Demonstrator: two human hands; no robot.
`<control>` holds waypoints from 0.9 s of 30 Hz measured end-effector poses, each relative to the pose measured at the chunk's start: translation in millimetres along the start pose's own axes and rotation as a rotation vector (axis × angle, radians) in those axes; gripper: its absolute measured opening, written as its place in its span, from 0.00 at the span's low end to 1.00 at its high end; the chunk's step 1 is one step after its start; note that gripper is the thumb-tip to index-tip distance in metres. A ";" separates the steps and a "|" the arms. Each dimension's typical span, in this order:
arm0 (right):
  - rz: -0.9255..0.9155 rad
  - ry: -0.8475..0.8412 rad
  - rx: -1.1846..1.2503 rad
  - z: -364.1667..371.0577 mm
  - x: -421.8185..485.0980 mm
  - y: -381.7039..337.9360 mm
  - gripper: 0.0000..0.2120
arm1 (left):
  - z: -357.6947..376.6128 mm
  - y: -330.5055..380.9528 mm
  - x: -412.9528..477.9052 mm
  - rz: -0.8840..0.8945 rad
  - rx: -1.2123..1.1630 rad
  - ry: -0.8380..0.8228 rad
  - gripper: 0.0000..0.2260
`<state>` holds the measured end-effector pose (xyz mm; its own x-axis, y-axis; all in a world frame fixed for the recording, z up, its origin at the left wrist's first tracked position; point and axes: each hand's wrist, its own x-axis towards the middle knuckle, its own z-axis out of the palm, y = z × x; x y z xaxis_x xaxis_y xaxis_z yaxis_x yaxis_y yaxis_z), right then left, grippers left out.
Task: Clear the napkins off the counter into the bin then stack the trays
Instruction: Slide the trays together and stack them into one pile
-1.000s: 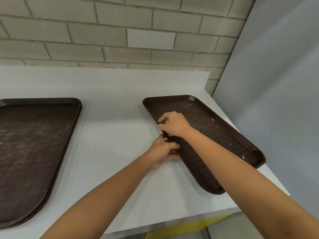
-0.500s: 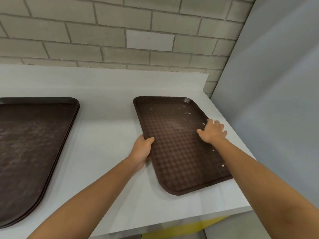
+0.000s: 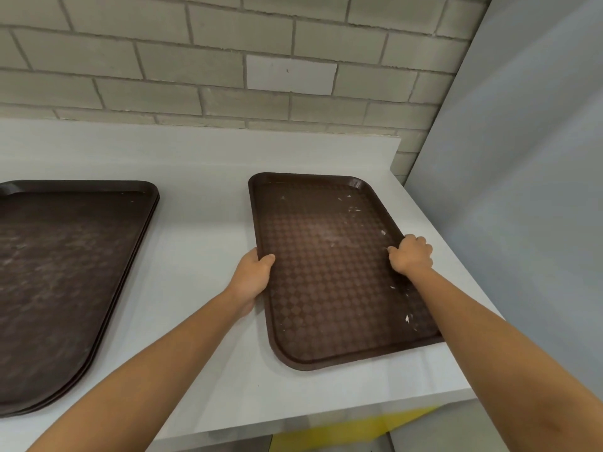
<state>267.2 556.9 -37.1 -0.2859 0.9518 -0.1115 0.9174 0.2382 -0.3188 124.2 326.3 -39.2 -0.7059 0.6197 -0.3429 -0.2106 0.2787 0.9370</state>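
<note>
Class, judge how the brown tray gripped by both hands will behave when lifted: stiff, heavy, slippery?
Probably stiff: the tray lies flat with a raised rim. Likely light: left hand and right hand grip its long edges. Patterned face may resist slipping.

One camera on my head, wide lens. It faces forward and down over the counter [image 3: 202, 243], toward the brick wall [image 3: 195, 60] that fills the top of the frame. Close range: my forearms come in from the bottom corners. My left hand [image 3: 253, 278] and right hand [image 3: 411, 256] sit near mid-frame at arm's reach, either side of the tray [image 3: 326, 272], which lies a little right of centre. The left edge cuts off the stack of trays [image 3: 65, 272]. A grey panel [image 3: 522, 190] takes up the right side. The bottom edge looks past the counter's front lip to a yellow patch [image 3: 342, 432] below.
</note>
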 end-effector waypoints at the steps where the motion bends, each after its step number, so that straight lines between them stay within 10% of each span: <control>1: -0.020 0.014 0.022 -1.3 -0.1 -0.7 0.21 | -4.2 1.0 0.2 0.009 0.004 0.004 0.17; 27: -0.283 -0.022 0.433 24.8 -97.7 -171.6 0.15 | -217.8 35.1 -17.8 0.157 0.280 0.467 0.11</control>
<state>130.8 418.2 5.1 -0.5165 0.8561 0.0177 0.6059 0.3800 -0.6989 -17.9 165.3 14.2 -0.9519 0.2970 -0.0753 0.0639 0.4326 0.8993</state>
